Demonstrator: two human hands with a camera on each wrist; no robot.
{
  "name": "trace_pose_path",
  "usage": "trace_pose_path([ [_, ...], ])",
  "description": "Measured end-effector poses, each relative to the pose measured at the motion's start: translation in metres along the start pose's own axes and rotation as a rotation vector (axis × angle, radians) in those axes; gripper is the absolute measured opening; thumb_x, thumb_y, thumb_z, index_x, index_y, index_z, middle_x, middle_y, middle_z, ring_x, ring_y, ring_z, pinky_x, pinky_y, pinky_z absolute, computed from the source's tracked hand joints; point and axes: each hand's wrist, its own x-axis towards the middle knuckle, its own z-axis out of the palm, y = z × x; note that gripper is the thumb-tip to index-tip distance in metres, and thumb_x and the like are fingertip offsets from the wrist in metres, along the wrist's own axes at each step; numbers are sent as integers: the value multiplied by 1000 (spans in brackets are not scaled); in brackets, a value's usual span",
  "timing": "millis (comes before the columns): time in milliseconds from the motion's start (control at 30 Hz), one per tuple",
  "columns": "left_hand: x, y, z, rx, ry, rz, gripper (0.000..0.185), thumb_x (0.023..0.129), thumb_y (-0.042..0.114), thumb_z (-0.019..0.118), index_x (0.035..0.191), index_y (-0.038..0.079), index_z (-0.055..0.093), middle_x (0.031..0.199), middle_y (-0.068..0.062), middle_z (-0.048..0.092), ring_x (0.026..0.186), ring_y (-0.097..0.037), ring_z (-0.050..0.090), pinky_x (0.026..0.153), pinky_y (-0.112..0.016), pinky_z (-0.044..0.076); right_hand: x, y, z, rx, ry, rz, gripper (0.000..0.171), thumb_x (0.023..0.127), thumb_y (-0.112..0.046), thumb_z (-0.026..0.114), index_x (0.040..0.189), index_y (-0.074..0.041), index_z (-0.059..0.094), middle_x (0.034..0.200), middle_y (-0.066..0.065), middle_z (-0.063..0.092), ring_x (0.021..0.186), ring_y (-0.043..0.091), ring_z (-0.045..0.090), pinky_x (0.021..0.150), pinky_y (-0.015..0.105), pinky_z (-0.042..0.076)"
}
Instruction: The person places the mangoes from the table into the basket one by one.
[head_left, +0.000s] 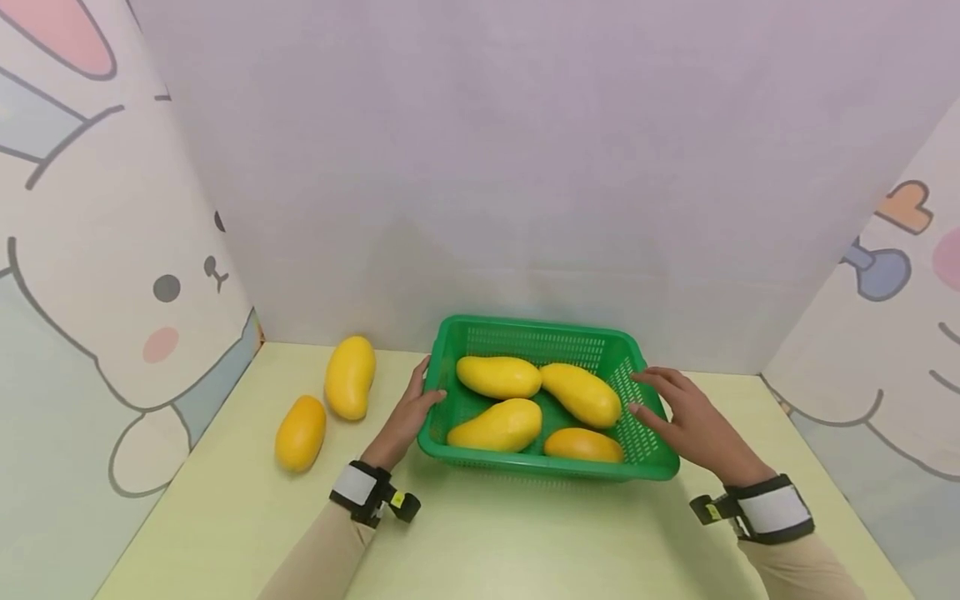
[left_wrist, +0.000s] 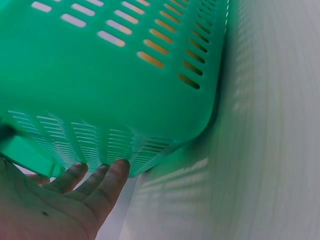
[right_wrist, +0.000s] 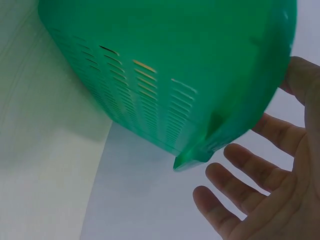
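A green plastic basket with slotted walls stands on the table, with several yellow mangoes lying inside. My left hand holds its left end, thumb over the rim and fingers along the outside. In the left wrist view those fingers lie against the slotted wall, below the rim. At the right end is my right hand, thumb and fingertips right at the rim. The right wrist view shows its fingers spread and loosely bent, some of them apart from the basket wall.
Left of the basket, a curved yellow mango and a more orange mango lie on the table. A pale cloth wall rises close behind the basket. Panels with cartoon prints flank the table on both sides.
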Motion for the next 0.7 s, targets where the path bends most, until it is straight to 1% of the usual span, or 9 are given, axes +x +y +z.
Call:
trace_pose_path([
  [167,-1,1,1,-22,-3,2,71,106,18,44,164,18,4,168,-12,9,152,-34,14,118,-58,18,-1,1,3,24,-9,17,47,99,-27,68,137,-1,58,141,25,49,128,46,46,95,65,44],
  [300,-1,2,1,-28,-9,-2,71,106,16,43,164,17,4,168,-13,8,151,-36,16,117,-58,21,-4,3,6,32,-8,22,45,99,-24,68,136,0,59,140,26,49,128,47,46,95,65,44],
  [500,-1,2,1,-10,5,-5,71,105,16,44,164,16,4,168,-15,9,152,-36,14,117,-59,18,-6,6,11,24,20,-3,42,96,-18,71,132,2,61,137,27,52,126,46,47,94,64,45],
  [700,-1,2,1,-10,9,-3,72,104,16,46,164,14,6,167,-17,11,151,-38,14,117,-60,17,-5,9,12,26,39,-7,41,94,-15,73,130,2,62,136,27,53,125,46,47,93,64,45],
])
